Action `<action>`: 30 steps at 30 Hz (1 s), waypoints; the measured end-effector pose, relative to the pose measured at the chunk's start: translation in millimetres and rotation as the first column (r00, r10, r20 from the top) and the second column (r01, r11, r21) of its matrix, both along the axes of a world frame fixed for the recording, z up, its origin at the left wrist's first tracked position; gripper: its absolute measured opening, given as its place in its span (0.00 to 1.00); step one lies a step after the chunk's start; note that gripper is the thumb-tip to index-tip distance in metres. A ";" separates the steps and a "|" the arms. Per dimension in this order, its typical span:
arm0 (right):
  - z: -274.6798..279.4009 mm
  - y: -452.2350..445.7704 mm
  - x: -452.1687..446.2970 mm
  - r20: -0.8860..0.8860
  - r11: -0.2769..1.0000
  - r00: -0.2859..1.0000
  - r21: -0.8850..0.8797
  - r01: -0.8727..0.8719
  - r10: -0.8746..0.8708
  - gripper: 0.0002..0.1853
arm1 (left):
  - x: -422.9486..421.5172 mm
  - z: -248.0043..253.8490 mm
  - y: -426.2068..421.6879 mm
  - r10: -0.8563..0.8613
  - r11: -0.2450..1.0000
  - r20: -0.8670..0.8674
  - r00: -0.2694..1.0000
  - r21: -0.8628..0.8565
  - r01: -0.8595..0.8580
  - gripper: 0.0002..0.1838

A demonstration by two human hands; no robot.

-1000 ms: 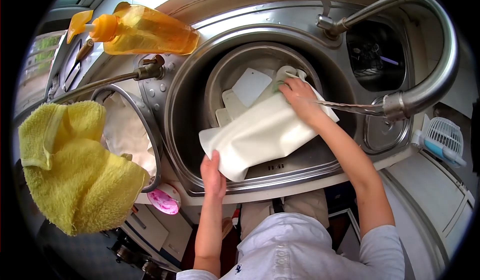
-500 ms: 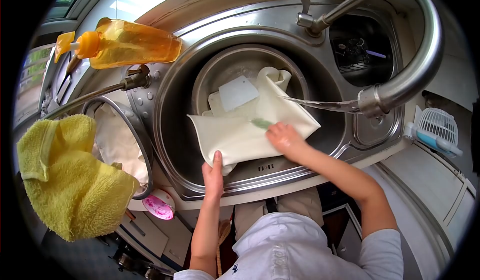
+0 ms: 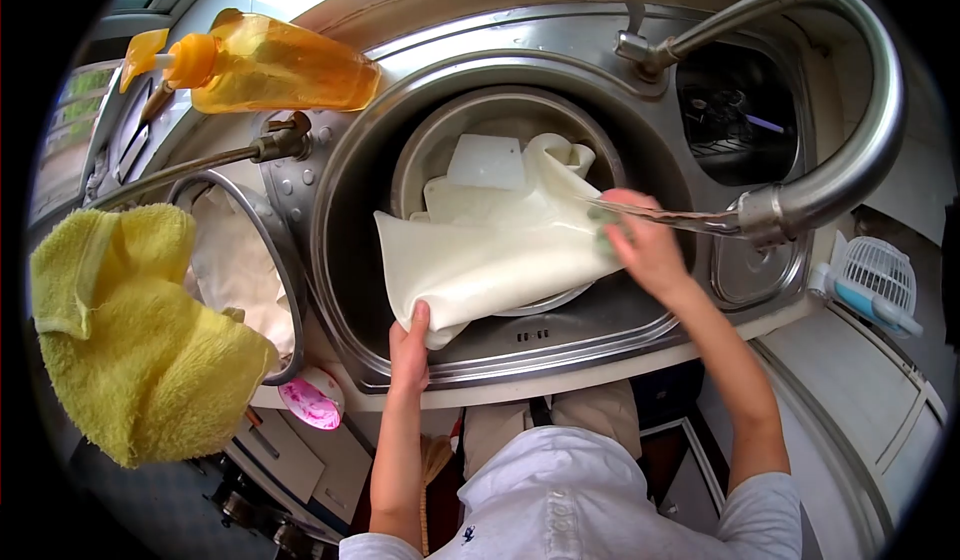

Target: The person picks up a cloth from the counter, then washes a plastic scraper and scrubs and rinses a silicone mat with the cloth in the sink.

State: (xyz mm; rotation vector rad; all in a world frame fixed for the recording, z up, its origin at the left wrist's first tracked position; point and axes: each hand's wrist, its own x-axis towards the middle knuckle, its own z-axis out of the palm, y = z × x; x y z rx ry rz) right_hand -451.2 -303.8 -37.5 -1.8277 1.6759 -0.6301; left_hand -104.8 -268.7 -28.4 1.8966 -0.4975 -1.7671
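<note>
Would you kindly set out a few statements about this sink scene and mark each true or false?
1. The left hand grips the pale sheet. True.
2. The right hand is at the sheet's left end. False: it is at the right end.
3. Water runs from the faucet. True.
4. The yellow towel lies in the sink. False: the towel is left of the sink.
5. A white flat piece lies in the round basin. True.

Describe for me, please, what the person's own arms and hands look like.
The left hand and right hand are gloveless, with no watch or bracelet visible on either wrist. The forearms are bare below short, pale whitish sleeves, matching the shirt, which bears a small dark emblem.
</note>
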 end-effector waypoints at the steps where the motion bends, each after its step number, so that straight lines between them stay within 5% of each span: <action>1: -10.3 6.8 11.8 -0.013 0.995 0.995 -0.001 -0.100 0.100 0.18 | 0.8 -0.8 2.8 -0.011 1.000 -0.010 1.000 0.007 0.011 0.26; 2: -25.3 13.8 22.5 -0.023 0.980 0.979 0.000 -0.200 0.200 0.18 | 1.1 -0.8 5.9 -0.021 1.000 -0.018 1.000 0.014 0.021 0.27; 4: -56.8 23.0 32.5 -0.383 0.913 0.852 -0.049 -0.406 0.358 0.17 | -1.1 1.3 12.0 -0.119 0.992 0.038 0.992 -0.046 0.120 0.25; 6: -73.0 14.1 28.0 -0.457 0.906 0.801 0.028 -0.423 0.388 0.16 | -0.7 2.8 12.5 -0.211 0.970 0.107 0.972 -0.101 0.222 0.24; 8: -67.9 -10.9 20.5 -0.784 0.929 0.510 0.229 -0.292 0.354 0.15 | 8.3 6.7 14.2 -0.124 0.990 0.119 0.985 -0.047 0.131 0.23; 10: -44.9 -30.3 -2.6 -0.579 0.986 0.807 -0.031 -0.165 0.117 0.18 | 17.7 6.4 14.1 -0.076 0.996 0.064 0.995 -0.038 0.078 0.23; 14: -0.1 -26.0 -25.9 -0.270 1.000 0.963 0.006 0.006 -0.004 0.21 | 16.8 6.1 8.6 -0.051 0.999 0.028 0.998 -0.004 0.051 0.23; 16: 36.5 -17.9 -21.6 -0.082 0.793 0.963 0.551 0.259 -0.258 0.29 | 17.3 0.0 10.6 -0.103 0.993 0.043 0.994 -0.060 0.106 0.25; 17: 39.0 -12.8 -21.8 -0.081 0.795 0.964 0.551 0.254 -0.252 0.29 | 18.2 -1.6 11.5 -0.097 0.993 0.045 0.994 -0.060 0.100 0.25; 19: 42.2 -3.4 -25.9 -0.301 0.845 0.945 0.531 0.055 0.127 0.33 | 20.3 -3.2 13.4 -0.081 0.994 0.033 0.996 -0.070 0.083 0.25; 20: 35.5 6.6 -22.2 -0.396 0.917 0.902 0.398 0.002 0.170 0.30 | 20.9 -3.6 14.0 -0.078 0.994 0.033 0.996 -0.070 0.080 0.25; 26: 1.6 15.9 -25.2 -0.422 0.853 0.893 0.514 0.094 0.156 0.15 | 19.6 -1.2 18.6 0.017 0.999 0.048 0.999 -0.050 -0.014 0.23; 30: 53.1 8.2 -30.7 -0.283 0.870 0.953 0.490 0.046 0.109 0.09 | 30.8 24.0 22.6 -0.021 0.999 0.020 1.000 0.029 0.020 0.24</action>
